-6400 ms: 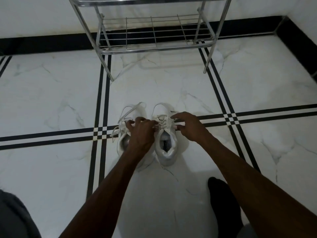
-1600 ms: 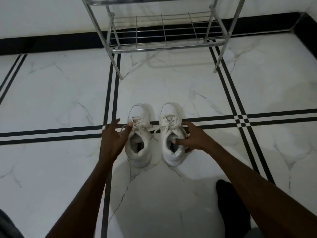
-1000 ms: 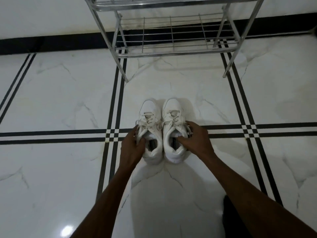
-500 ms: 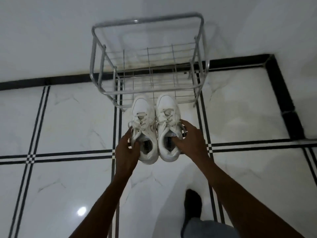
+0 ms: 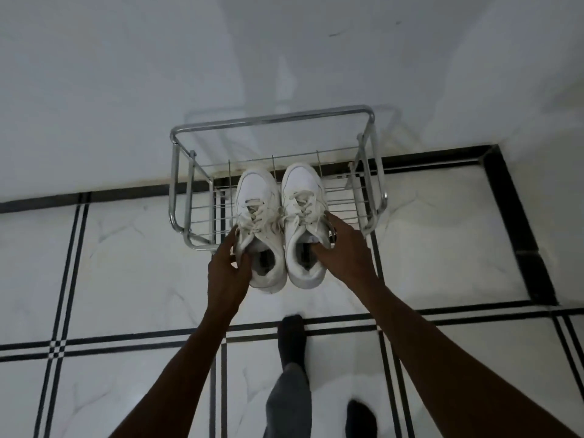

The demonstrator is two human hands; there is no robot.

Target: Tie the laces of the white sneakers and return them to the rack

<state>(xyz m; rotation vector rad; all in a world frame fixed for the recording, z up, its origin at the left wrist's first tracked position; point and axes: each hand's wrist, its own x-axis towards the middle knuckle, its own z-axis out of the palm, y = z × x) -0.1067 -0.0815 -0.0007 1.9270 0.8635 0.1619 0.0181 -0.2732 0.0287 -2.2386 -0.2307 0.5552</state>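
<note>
Two white sneakers hang side by side in the air, toes pointing at the wall, laces tied. My left hand (image 5: 226,273) grips the collar of the left sneaker (image 5: 257,216). My right hand (image 5: 343,252) grips the collar of the right sneaker (image 5: 303,210), thumb inside the opening. The toes of both shoes are over the wire shelf of the chrome shoe rack (image 5: 271,120), which I see from above; the heels stick out in front of its front rail.
The rack stands against a white wall (image 5: 126,74) with a black skirting strip. White marble floor (image 5: 120,263) with black stripe lines lies around it. My feet in dark socks (image 5: 292,336) stand just behind the shoes.
I have lifted both sneakers higher and carried them forward, so their toes now lie over the rack's shelf. The view has risen and now looks down on the rack.
</note>
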